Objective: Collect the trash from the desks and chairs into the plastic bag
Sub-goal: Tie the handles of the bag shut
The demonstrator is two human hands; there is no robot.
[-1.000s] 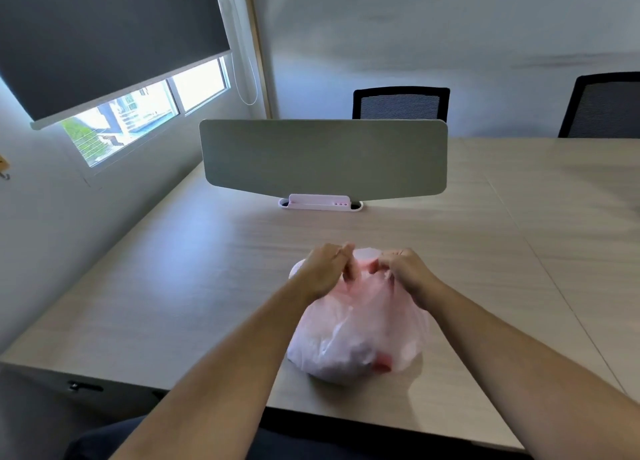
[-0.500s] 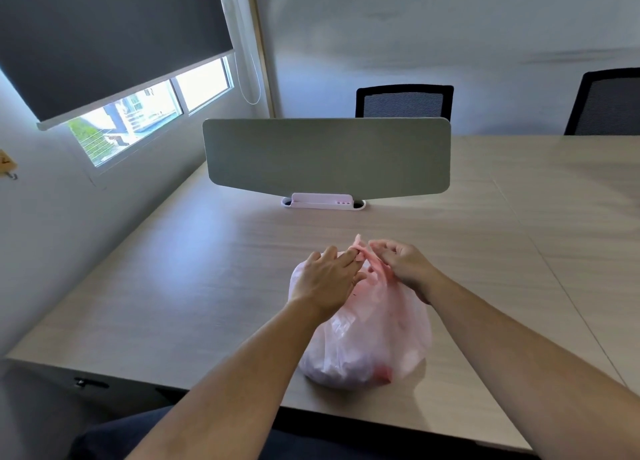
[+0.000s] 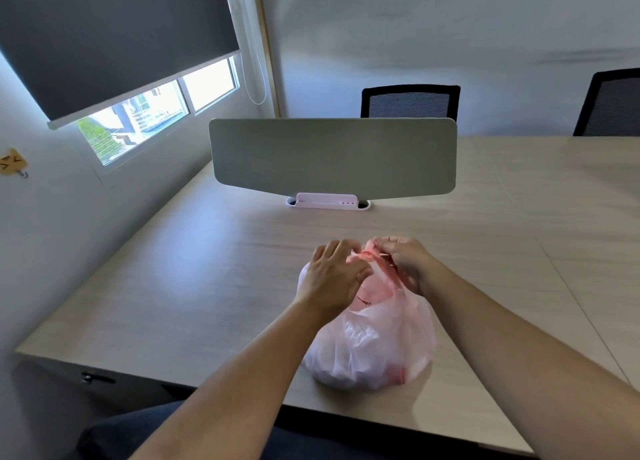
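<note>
Left hand [image 3: 330, 281] and right hand [image 3: 407, 262] grip the upright plastic bag [image 3: 375, 349] at top.

Bare forearms [image 3: 242, 373]; dark navy trousers [image 3: 131, 432].

Bag [image 3: 370, 342] on desk [image 3: 194, 286], before divider [image 3: 332, 158]; chairs [image 3: 410, 101] behind.

no readable text or numbers, only a blurred red mark on the plastic bag [image 3: 374, 342]
</note>
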